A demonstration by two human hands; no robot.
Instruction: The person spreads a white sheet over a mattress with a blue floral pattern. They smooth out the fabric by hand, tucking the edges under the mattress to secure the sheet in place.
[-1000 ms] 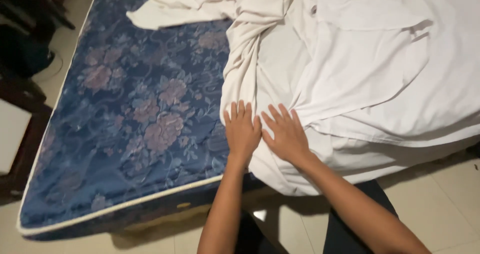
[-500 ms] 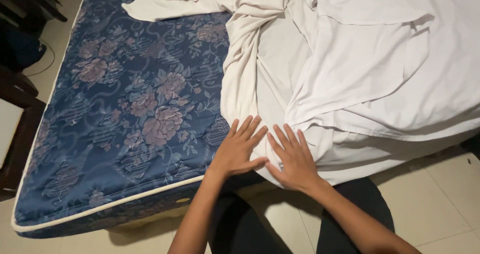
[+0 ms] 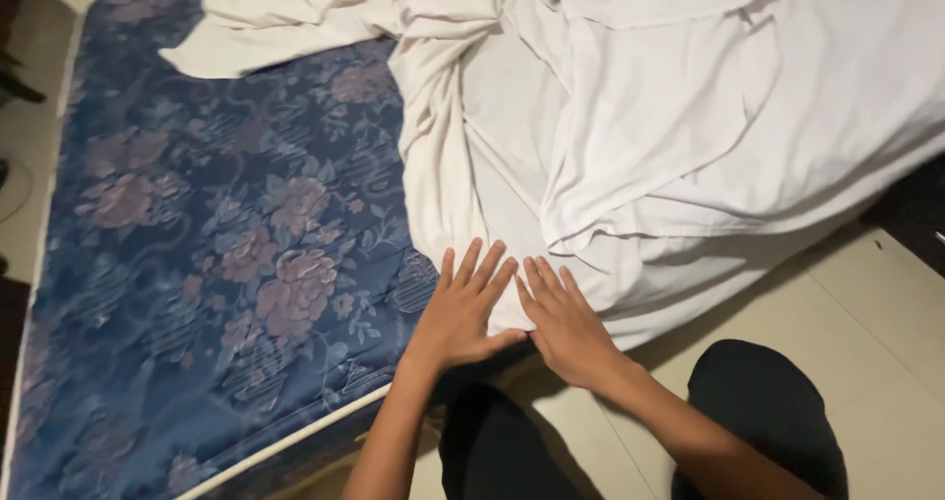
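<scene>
At the near edge of the mattress (image 3: 197, 264), fingers (image 3: 472, 264) of left hand (image 3: 458, 318) and right hand (image 3: 569, 328) lie spread flat, gripping nothing, pressing the white sheet (image 3: 630, 146). Sheet judged light, soft, limp; best pinched at its near hem.

Cloth on cloth, over a hard tiled floor.

The white sheet (image 3: 630, 146) is thin, matt woven cloth, soft and heavily creased, bunched into folds along its edge. The mattress (image 3: 217, 254) wears a blue fabric cover with a woven floral pattern that catches a faint sheen, quilted in shallow ridges and trimmed with pale corded piping. The floor (image 3: 886, 333) is smooth, light tile with a dull gloss. The left hand (image 3: 463, 308) and right hand (image 3: 566, 323) are bare skin, pressed flat on the sheet's smooth lower edge.
</scene>
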